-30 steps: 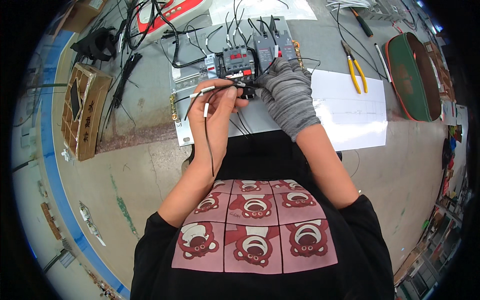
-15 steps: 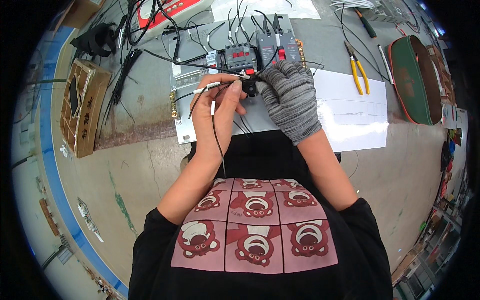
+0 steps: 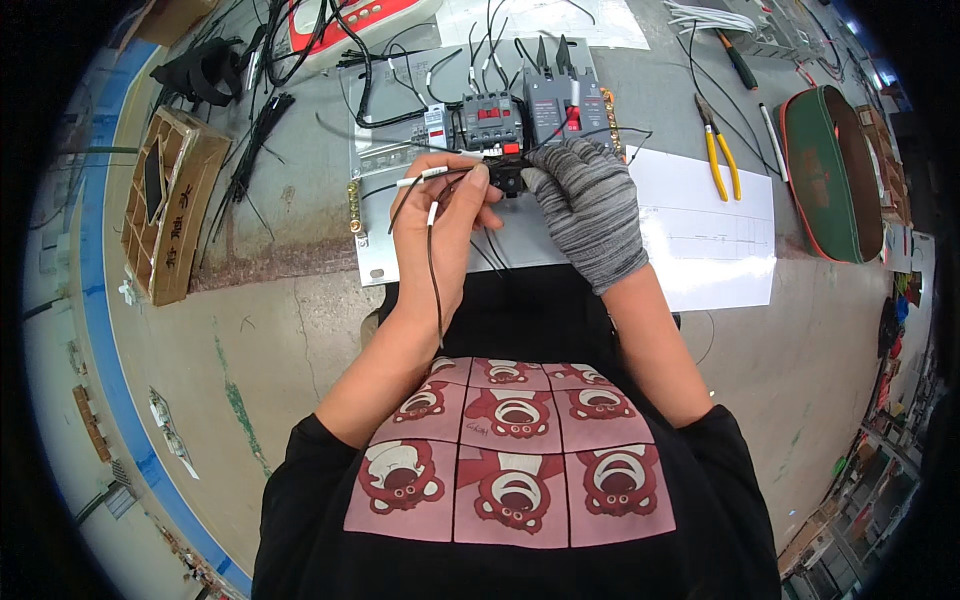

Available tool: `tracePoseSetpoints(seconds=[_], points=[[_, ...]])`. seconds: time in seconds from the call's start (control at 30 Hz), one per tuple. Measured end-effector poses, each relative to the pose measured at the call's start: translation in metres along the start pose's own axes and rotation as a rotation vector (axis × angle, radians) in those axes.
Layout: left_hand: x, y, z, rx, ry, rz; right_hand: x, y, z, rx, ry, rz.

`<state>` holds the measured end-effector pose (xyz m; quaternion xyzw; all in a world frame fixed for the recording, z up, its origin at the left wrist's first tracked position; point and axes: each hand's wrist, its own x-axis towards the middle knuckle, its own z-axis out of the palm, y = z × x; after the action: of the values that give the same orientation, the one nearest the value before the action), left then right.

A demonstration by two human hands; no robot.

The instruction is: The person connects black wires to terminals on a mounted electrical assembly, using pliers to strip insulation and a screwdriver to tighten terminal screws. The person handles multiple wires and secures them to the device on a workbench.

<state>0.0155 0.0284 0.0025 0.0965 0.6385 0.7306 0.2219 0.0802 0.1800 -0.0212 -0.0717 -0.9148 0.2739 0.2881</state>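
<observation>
My bare left hand point(image 3: 440, 225) pinches black wires with white marker sleeves point(image 3: 433, 212), its thumb and forefinger at the left side of a small black block-shaped part point(image 3: 508, 177). The grey knitted glove on my right hand point(image 3: 592, 215) has its fingers curled in at the right side of that part; what they hold is hidden. Just beyond sit a contactor point(image 3: 490, 118) with red marks and a dark grey circuit breaker point(image 3: 562, 105). All are over a grey metal mounting plate point(image 3: 540, 235). Loose black wires stand up from the devices.
Right of the plate lie a white paper sheet point(image 3: 705, 230), yellow-handled pliers point(image 3: 720, 150) and a green pouch point(image 3: 815, 180). A divided wooden box point(image 3: 175, 205) stands at the left, beside a bundle of black cable ties point(image 3: 248, 165). A red-and-white device point(image 3: 350, 25) sits at the back.
The view has shifted slightly, so the plate appears further right. A long black wire at the left of the devices has swung and looks blurred. Both hands keep nearly the same grip.
</observation>
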Motion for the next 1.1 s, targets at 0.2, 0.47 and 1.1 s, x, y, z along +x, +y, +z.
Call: tracePoseSetpoints(seconds=[0.2,0.47,1.1], points=[[-0.004,-0.008,-0.005,-0.049,-0.025,-0.031,-0.002,0.004,-0.007,-0.003,-0.047,-0.08],[-0.01,-0.013,-0.005,-0.039,-0.004,0.0,-0.012,0.004,-0.016,-0.097,-0.058,0.012],[-0.006,-0.015,0.001,-0.053,0.07,0.03,-0.012,-0.004,-0.006,-0.286,-0.133,0.093]])
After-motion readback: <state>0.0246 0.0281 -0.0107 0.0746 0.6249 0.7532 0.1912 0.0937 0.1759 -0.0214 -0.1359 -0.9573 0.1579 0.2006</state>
